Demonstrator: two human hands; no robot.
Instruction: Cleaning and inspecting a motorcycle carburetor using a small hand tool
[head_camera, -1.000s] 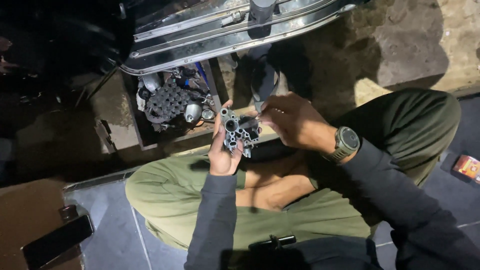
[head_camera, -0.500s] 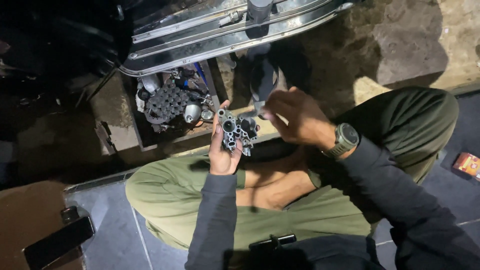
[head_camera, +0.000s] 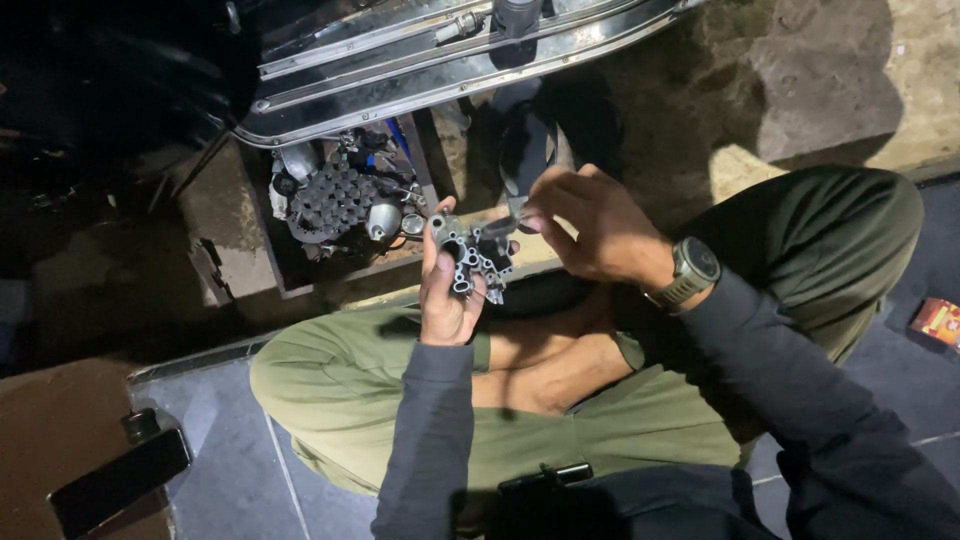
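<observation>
In the middle of the frame, one left hand (head_camera: 447, 300) has its fingers curled around one small metal part (head_camera: 470, 255) full of round holes, and one right hand (head_camera: 590, 225) beside it pinches one thin tool (head_camera: 508, 222) whose tip touches the top of that part. Just above and to the left, one open box (head_camera: 340, 205) holds a heap of metal bits, under one long shiny metal strip (head_camera: 450, 60) that runs across the top of the frame. One watch (head_camera: 690, 272) sits on the right wrist, one black phone (head_camera: 118, 480) lies at the lower left, and one small red box (head_camera: 938, 322) lies at the right edge.
</observation>
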